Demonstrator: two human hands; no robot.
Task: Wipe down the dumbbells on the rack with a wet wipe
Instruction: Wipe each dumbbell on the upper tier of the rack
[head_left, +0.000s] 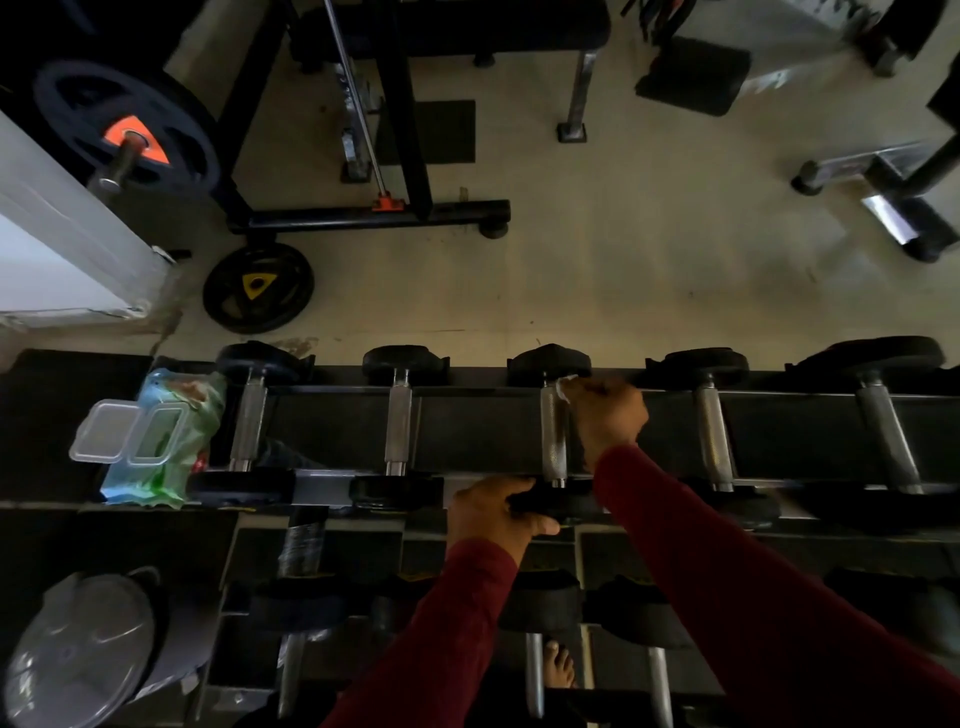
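Right hand (608, 415): pinches the wet wipe (565, 387) at the handle's far end.
Left hand (493, 512): grips the near head, at 6 o'clock.
Dumbbell (551, 431): middle of the rack (332, 426); likely heavy and stiff, so steady it by the head.

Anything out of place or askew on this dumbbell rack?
Two things stand out. The wipes pack sits at the left end of the top shelf with its lid flipped open. The rightmost dumbbell lies slanted against its neighbours. No spill or damage shows.
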